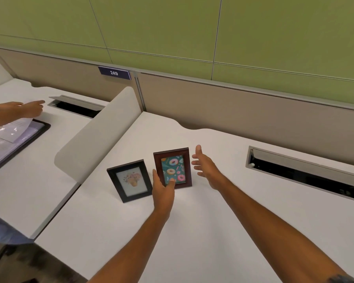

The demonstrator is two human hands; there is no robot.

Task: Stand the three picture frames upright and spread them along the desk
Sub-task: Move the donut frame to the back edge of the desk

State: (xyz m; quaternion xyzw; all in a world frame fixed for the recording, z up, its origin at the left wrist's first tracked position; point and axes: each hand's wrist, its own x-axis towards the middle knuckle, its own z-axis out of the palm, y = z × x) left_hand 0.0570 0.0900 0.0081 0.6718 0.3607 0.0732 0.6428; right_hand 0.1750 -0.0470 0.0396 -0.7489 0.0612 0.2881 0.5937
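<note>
A dark red-brown frame (172, 158) with a doughnut picture stands upright on the white desk (213, 221). My left hand (163, 189) grips its lower left corner, thumb on the glass. Just right of that frame, my right hand (204, 166) hovers open with fingers spread, not touching it. A black frame (129, 180) with a pale flower picture stands upright to the left, leaning back a little. Only two frames are in view.
A curved white divider (98, 135) rises left of the frames. An open cable slot (305, 170) lies at the right, near the beige back panel. On the neighbouring desk another person's hand (27, 109) reaches over papers and a dark folder (18, 139).
</note>
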